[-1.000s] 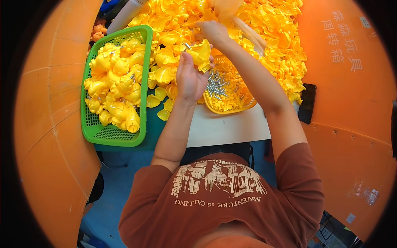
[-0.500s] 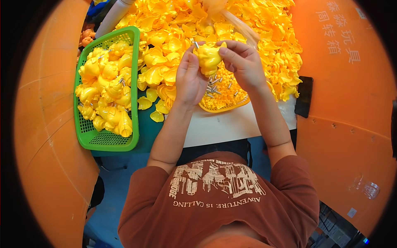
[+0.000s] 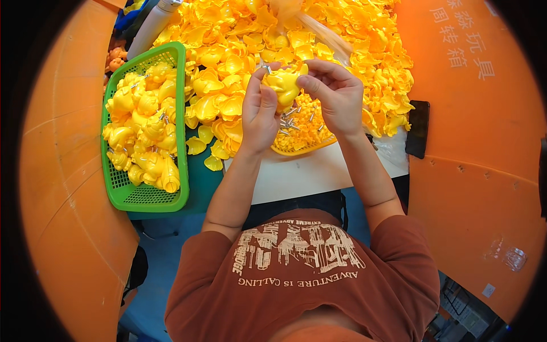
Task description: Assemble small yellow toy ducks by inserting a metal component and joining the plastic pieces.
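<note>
Both hands hold a glossy yellow plastic toy part [image 3: 283, 85] up in front of the pile. My left hand [image 3: 260, 117] is closed round its left side, thumb against it, and a short metal pin [image 3: 266, 69] sticks out near those fingertips. My right hand [image 3: 337, 102] pinches the part's right end between thumb and fingers. Just below the hands sits a shallow yellow basket [image 3: 307, 149] of small yellow pieces, with several loose metal pins [image 3: 288, 122] on top. The hands hide part of that basket.
At left, a green basket [image 3: 181, 125] holds several assembled yellow parts [image 3: 142, 122], some with metal pins. A large heap of yellow shells [image 3: 228, 62] covers the far table. A grey bottle [image 3: 152, 28] is at far left, a dark phone-like slab [image 3: 419, 128] at right; orange panels [image 3: 473, 199] flank both sides.
The yellow part has turned and tilted slightly between my fingers. Both hands still hold it, and the whole view has shifted a little.
</note>
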Demonstrator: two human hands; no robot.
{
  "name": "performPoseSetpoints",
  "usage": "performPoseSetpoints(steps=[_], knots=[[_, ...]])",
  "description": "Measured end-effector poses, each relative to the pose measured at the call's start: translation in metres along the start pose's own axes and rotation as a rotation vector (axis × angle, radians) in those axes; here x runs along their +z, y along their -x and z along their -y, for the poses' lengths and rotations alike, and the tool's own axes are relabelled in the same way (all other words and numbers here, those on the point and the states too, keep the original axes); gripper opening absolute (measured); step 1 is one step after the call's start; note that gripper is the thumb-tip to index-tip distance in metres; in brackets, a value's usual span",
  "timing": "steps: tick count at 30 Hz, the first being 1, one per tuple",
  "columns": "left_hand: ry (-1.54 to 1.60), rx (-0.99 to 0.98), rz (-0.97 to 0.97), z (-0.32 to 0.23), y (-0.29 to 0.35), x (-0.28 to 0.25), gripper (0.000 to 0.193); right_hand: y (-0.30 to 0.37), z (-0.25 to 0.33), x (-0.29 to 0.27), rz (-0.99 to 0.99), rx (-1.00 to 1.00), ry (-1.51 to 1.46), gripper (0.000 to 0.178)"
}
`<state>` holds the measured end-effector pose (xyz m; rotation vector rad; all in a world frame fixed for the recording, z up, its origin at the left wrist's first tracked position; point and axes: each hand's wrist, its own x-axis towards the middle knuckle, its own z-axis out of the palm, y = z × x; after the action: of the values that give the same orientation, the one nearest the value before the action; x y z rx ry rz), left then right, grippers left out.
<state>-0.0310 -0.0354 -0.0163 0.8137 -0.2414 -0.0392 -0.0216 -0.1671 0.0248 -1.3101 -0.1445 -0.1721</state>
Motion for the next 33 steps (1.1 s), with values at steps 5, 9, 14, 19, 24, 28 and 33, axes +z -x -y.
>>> performPoseSetpoints(steps=[5, 9, 14, 19, 24, 28, 33], knots=[[-0.009, 0.026, -0.028, -0.002, 0.003, 0.005, 0.057, -0.001, 0.0, 0.001, 0.017, -0.049, 0.055, 0.025], [-0.07, 0.072, 0.022, -0.001, 0.004, 0.001, 0.056, -0.005, 0.001, 0.001, 0.041, 0.008, -0.063, 0.021], [-0.122, 0.116, 0.098, 0.001, 0.005, 0.0, 0.056, -0.009, 0.005, -0.009, 0.257, 0.105, -0.049, 0.017], [-0.197, 0.104, 0.123, 0.005, 0.007, -0.002, 0.056, -0.015, -0.002, -0.022, 0.336, 0.116, -0.142, 0.017], [-0.21, 0.182, 0.1, 0.008, 0.005, 0.008, 0.052, -0.013, -0.002, -0.02, 0.261, 0.044, -0.161, 0.013], [-0.214, 0.161, 0.075, 0.003, 0.006, 0.014, 0.044, -0.01, -0.006, -0.019, 0.228, 0.021, 0.007, 0.014], [-0.003, 0.118, 0.01, 0.001, -0.001, 0.01, 0.043, 0.003, -0.008, 0.008, 0.165, 0.129, -0.11, 0.024]])
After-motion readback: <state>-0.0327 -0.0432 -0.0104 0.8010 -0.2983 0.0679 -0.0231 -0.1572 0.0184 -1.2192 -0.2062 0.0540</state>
